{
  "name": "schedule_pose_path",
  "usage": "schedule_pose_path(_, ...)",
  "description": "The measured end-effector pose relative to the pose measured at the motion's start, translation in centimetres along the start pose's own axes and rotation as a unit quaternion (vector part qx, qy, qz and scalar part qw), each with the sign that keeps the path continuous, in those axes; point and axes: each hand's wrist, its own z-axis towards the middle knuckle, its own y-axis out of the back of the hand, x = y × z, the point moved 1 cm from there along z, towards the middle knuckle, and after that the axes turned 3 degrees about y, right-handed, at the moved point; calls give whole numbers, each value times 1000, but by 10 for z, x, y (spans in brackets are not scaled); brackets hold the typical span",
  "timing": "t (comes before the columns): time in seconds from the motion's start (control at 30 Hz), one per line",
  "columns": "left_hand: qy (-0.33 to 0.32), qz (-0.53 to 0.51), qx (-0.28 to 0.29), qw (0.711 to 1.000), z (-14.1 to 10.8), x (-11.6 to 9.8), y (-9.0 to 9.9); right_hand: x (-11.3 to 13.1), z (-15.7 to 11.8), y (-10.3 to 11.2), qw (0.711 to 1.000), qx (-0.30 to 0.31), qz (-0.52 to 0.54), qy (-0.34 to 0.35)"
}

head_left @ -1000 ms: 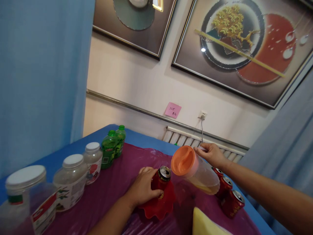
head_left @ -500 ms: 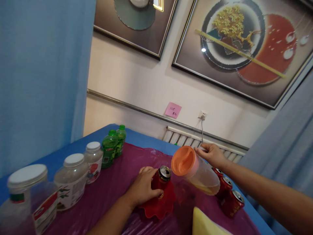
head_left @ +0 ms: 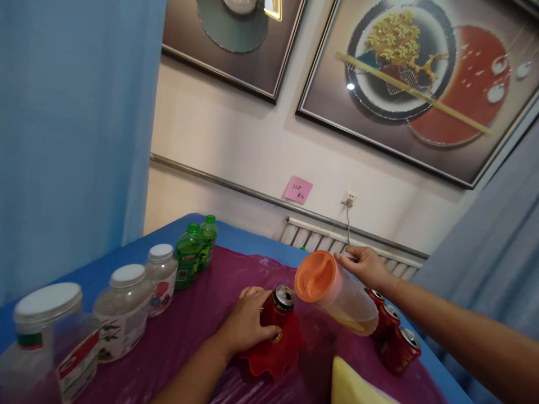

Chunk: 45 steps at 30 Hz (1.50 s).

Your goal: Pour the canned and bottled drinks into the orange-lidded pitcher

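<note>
A red can (head_left: pixel 279 314) is gripped by the left hand (head_left: pixel 248 321) over a red wavy-edged dish (head_left: pixel 269 356) on the purple sheet (head_left: pixel 236 269); its base is hidden. A clear pitcher (head_left: pixel 347 300) is held tilted by the right hand (head_left: pixel 365 266), its orange lid (head_left: pixel 315 278) turned toward the can, with yellowish liquid (head_left: pixel 357 325) gathered inside.

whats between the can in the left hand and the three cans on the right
In the head view, the tilted orange-lidded pitcher, held by the right hand.
</note>
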Motion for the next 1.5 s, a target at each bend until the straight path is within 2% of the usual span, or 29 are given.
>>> schedule_pose_path(1.5,-4,2,7,1000,0,0,0,4,2,-1,1000,20,-14,-10)
